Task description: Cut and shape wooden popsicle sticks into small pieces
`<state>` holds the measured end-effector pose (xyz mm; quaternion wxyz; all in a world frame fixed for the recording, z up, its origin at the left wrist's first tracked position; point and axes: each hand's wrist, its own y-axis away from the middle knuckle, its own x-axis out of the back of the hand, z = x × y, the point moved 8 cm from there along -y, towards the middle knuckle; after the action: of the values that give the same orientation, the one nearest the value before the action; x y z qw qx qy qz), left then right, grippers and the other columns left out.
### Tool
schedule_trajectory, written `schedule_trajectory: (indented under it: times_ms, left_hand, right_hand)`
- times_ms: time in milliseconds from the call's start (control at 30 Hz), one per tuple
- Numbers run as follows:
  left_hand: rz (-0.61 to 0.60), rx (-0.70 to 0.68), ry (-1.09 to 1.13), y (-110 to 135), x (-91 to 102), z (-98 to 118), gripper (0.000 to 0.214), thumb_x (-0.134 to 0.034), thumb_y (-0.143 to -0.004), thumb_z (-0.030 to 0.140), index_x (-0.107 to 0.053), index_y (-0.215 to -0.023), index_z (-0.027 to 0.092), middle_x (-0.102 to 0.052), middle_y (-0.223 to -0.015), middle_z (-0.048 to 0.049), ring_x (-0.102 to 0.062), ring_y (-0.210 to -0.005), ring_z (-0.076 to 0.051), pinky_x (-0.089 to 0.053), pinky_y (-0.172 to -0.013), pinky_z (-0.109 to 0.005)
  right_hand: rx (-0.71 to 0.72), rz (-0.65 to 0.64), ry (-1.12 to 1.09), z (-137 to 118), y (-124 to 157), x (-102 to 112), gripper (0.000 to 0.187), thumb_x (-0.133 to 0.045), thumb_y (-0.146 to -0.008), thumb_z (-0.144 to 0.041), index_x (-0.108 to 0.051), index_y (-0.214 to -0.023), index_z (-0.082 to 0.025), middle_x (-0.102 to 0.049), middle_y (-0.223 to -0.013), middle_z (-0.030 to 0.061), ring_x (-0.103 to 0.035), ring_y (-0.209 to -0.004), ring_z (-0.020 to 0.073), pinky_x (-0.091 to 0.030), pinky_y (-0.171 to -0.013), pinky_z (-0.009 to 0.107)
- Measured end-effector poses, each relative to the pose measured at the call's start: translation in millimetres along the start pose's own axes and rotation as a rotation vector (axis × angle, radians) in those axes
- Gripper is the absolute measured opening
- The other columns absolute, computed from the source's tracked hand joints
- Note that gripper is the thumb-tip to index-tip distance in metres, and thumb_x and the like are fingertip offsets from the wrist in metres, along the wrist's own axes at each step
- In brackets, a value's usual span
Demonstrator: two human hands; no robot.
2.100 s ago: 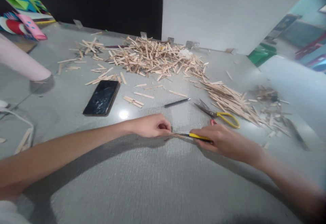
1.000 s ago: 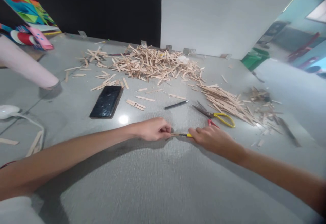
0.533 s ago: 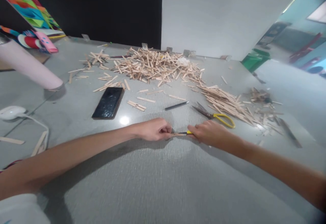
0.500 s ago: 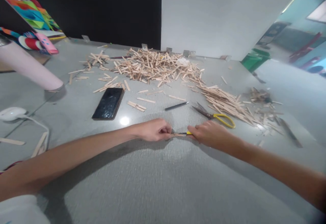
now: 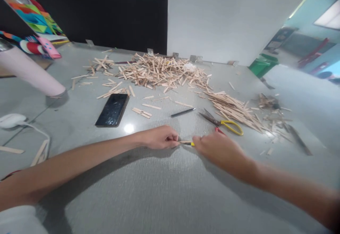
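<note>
Near the middle of the table, my left hand (image 5: 162,137) is closed, its fingertips pinching a wooden craft stick (image 5: 185,141). My right hand (image 5: 212,148) grips a yellow craft knife (image 5: 192,144), whose dark blade lies along the stick, close to the left fingertips. Most of the knife's handle is hidden in the fist. A small red piece (image 5: 220,131) shows just behind the right knuckles; I cannot tell what it belongs to. Beyond that hand lie scissors with yellow handles (image 5: 232,127), blades apart. A dark pen-like tool (image 5: 183,112) rests to their left.
A big heap of craft sticks (image 5: 159,71) lies at the back, with another pile (image 5: 233,110) to the right. A phone (image 5: 113,110) is at the left, past it a pink bottle (image 5: 34,72) and a white cable (image 5: 39,129). Far right, a metal blade (image 5: 299,139) lies flat.
My right hand has shifted slightly left and down with the knife, tilting a little. The red piece behind it has come into view. My left hand stays nearly in place.
</note>
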<state>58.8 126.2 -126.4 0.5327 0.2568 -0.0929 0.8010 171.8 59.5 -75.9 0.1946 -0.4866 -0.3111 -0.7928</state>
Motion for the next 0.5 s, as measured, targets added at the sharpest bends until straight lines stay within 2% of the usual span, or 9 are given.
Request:
schedule_trajectory:
  times_ms: [67,133,233,267,333,400,500]
  left_hand:
    - [0.003,0.005,-0.009,0.7,0.7,-0.6,0.029,-0.062,-0.097,0.037,-0.061,-0.075,0.017,-0.055,-0.06,0.002,-0.045,-0.057,-0.012,-0.031,-0.057,-0.023]
    - [0.008,0.012,-0.011,1.3,1.3,-1.7,0.031,-0.062,-0.097,0.038,-0.059,-0.074,0.018,-0.054,-0.059,0.0027,-0.043,-0.056,-0.012,-0.031,-0.057,-0.022]
    - [0.01,0.014,-0.014,1.2,0.8,-2.5,0.032,-0.062,-0.097,0.039,-0.058,-0.073,0.018,-0.051,-0.061,0.0032,-0.042,-0.057,-0.012,-0.028,-0.055,-0.023]
    - [0.006,0.012,-0.017,0.8,0.1,-2.4,0.031,-0.062,-0.097,0.038,-0.059,-0.073,0.018,-0.05,-0.062,0.0033,-0.041,-0.057,-0.012,-0.028,-0.055,-0.023]
    - [0.0,0.008,-0.025,0.0,-0.9,-1.8,0.029,-0.061,-0.097,0.036,-0.06,-0.074,0.018,-0.049,-0.062,0.0035,-0.04,-0.057,-0.012,-0.027,-0.054,-0.023]
    - [0.005,0.001,-0.034,-0.4,-1.2,-1.1,0.029,-0.06,-0.098,0.035,-0.06,-0.074,0.018,-0.049,-0.061,0.0035,-0.04,-0.057,-0.012,-0.027,-0.055,-0.023]
    - [0.023,-0.014,-0.048,0.2,-0.4,-0.5,0.029,-0.062,-0.096,0.034,-0.058,-0.072,0.018,-0.047,-0.059,0.0045,-0.037,-0.057,-0.012,-0.027,-0.057,-0.024]
  right_hand:
    - [-0.026,-0.005,0.037,-13.1,2.4,7.3,0.036,-0.053,-0.086,0.011,-0.075,-0.088,-0.016,-0.075,-0.074,0.0092,-0.067,-0.054,0.0212,-0.024,-0.043,0.033]
    - [-0.009,0.016,0.042,-16.2,2.0,10.0,0.038,-0.051,-0.086,0.013,-0.074,-0.086,-0.017,-0.075,-0.074,0.0089,-0.066,-0.054,0.0208,-0.025,-0.043,0.034]
    - [0.035,0.032,0.002,4.9,-3.5,-1.6,0.026,-0.057,-0.098,0.003,-0.074,-0.094,-0.016,-0.077,-0.07,0.0075,-0.067,-0.054,0.0211,-0.021,-0.047,0.035]
    - [0.033,0.029,-0.006,14.6,-5.4,-7.2,0.019,-0.058,-0.104,-0.006,-0.073,-0.099,-0.016,-0.077,-0.07,0.0066,-0.066,-0.053,0.0209,-0.019,-0.048,0.034]
    - [0.035,0.028,-0.012,24.5,-6.7,-13.9,0.018,-0.058,-0.11,-0.019,-0.072,-0.101,-0.016,-0.078,-0.07,0.0057,-0.066,-0.053,0.0199,-0.018,-0.049,0.034]
    - [0.029,0.025,-0.002,18.4,-4.4,-12.0,0.018,-0.057,-0.109,-0.014,-0.072,-0.099,-0.016,-0.077,-0.07,0.0058,-0.065,-0.053,0.019,-0.017,-0.049,0.034]
    - [0.004,0.025,0.039,-4.1,1.4,0.3,0.028,-0.054,-0.094,0.007,-0.072,-0.09,-0.014,-0.075,-0.07,0.0088,-0.065,-0.053,0.0196,-0.017,-0.046,0.034]
